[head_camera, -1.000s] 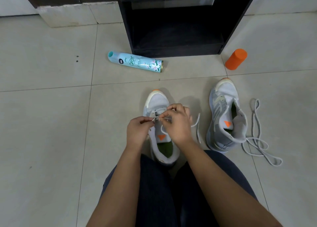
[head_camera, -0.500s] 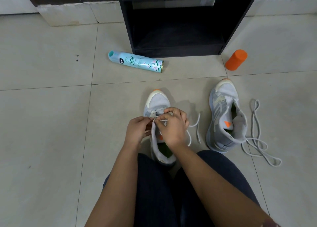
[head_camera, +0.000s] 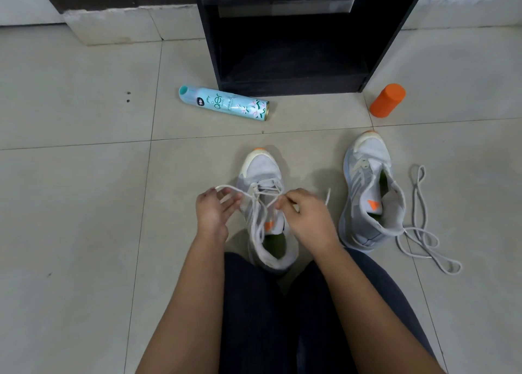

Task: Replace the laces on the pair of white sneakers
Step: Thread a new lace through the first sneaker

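The sneaker [head_camera: 261, 173] being laced sits dead centre of the frame on the floor [head_camera: 84, 204], heel tucked between the person's knees. The left hand [head_camera: 213, 212] has the lace [head_camera: 240, 191] pinched at the fingertips and drawn out to the left, with the other fingers loose. The right hand [head_camera: 306, 218] is curled, pinching the other run just beside the tongue.

My worry: only the lower eyelets look threaded, so a lopsided pull could leave one end too short or drag it back out of its hole. The strands also cross in a bit of a tangle, so it'd be easy to skip an eyelet.

The second sneaker [head_camera: 367, 204], at right, looks unlaced, with a loose lace [head_camera: 421, 241] lying against its heel. I can't make out which eyelet is next because the right hand covers that side, and the lace tip past it is blurry.
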